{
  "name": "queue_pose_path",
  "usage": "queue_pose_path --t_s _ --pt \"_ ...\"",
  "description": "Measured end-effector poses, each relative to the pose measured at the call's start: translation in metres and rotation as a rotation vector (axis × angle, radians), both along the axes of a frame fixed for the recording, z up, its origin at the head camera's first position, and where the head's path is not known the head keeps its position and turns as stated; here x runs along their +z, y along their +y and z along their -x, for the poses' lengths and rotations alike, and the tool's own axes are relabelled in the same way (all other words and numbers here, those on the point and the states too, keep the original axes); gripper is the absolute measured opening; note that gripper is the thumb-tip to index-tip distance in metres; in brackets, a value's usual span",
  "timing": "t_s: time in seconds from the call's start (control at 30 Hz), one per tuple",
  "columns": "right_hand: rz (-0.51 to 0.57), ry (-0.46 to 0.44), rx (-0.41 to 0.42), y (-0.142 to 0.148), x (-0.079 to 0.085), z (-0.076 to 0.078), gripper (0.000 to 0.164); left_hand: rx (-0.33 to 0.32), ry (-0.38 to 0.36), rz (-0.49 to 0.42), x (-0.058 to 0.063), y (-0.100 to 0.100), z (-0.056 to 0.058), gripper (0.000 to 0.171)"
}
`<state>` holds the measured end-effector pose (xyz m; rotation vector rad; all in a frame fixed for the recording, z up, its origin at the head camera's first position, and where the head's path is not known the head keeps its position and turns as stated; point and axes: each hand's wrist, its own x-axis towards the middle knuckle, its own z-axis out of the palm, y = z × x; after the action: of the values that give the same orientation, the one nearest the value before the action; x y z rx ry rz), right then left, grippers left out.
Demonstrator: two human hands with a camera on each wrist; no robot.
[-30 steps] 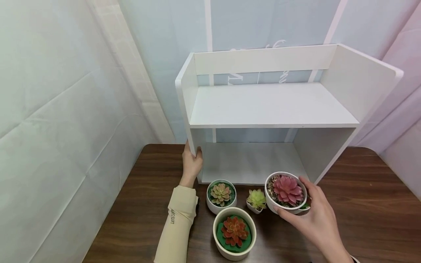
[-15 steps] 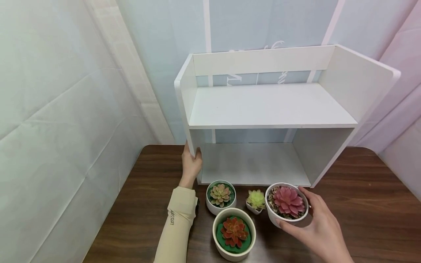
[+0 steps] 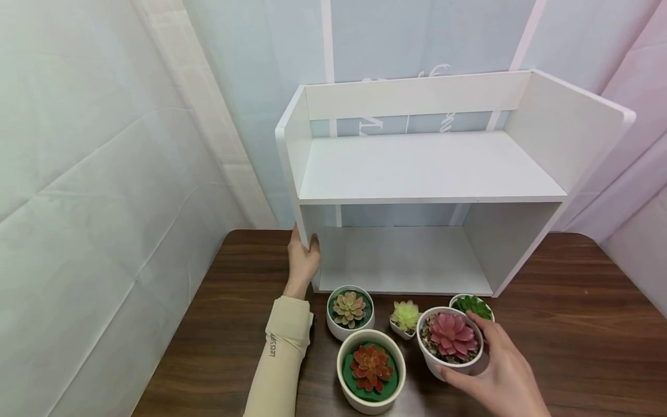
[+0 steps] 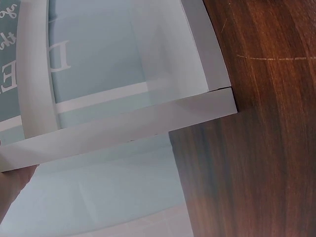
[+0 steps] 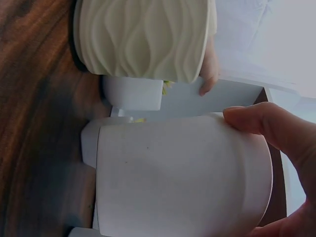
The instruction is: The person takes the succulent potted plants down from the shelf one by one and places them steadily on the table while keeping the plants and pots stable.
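In the head view my left hand [image 3: 303, 259] grips the left side panel of a white two-tier shelf [image 3: 432, 165], thumb on the inner face. My right hand [image 3: 497, 368] holds a white pot with a pink succulent [image 3: 451, 341] by its rim, thumb at the front and fingers behind. The right wrist view shows this white pot [image 5: 173, 177] close up; whether its base touches the table I cannot tell. Just behind it is a white pot with a green succulent [image 3: 471, 306], partly hidden. A small lime-green succulent [image 3: 405, 317] stands to its left.
A cream pot with a red succulent [image 3: 370, 370] stands front and centre; its wavy side [image 5: 140, 37] shows in the right wrist view. A pale pink-green succulent in a white pot [image 3: 350, 313] sits near the shelf's left front corner. The table [image 3: 589, 341] is dark wood; curtains hang around.
My right hand has brought the pink succulent's pot toward the front edge and slightly left, uncovering the green succulent behind it. The left hand stays on the shelf panel.
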<state>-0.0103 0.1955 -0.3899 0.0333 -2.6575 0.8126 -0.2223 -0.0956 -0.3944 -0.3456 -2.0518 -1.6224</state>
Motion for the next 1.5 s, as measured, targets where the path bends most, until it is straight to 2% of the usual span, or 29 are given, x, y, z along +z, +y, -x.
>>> queue_pose_path --t_s 0.4,0.53,0.8,1.0,1.1,1.37,1.43,1.5 --pt "-0.008 -0.194 0.015 0.001 -0.010 0.000 0.103 -0.001 -0.008 -0.003 0.000 0.001 0.001 0.048" --pt "-0.014 -0.220 0.019 0.001 -0.013 0.001 0.104 -0.006 0.005 -0.006 0.000 0.001 0.000 0.048" --pt "-0.013 -0.195 0.029 -0.001 -0.016 0.001 0.102 -0.004 0.008 -0.002 0.001 0.001 0.000 0.048" --pt "0.000 -0.221 0.029 -0.002 -0.015 0.001 0.103 0.004 0.037 0.008 0.000 0.001 -0.001 0.047" --pt "0.009 -0.193 0.032 -0.001 -0.017 0.000 0.103 -0.011 0.011 -0.009 0.000 0.001 -0.001 0.047" --pt "0.002 -0.111 0.037 0.002 -0.024 -0.002 0.102 -0.002 -0.020 -0.009 0.002 0.003 -0.002 0.048" --pt "-0.006 -0.083 0.035 0.002 -0.026 -0.002 0.102 -0.001 -0.022 -0.004 0.006 0.004 -0.005 0.047" --pt "-0.016 -0.053 0.033 0.003 -0.029 -0.003 0.103 0.000 -0.019 0.003 0.014 0.005 -0.012 0.046"
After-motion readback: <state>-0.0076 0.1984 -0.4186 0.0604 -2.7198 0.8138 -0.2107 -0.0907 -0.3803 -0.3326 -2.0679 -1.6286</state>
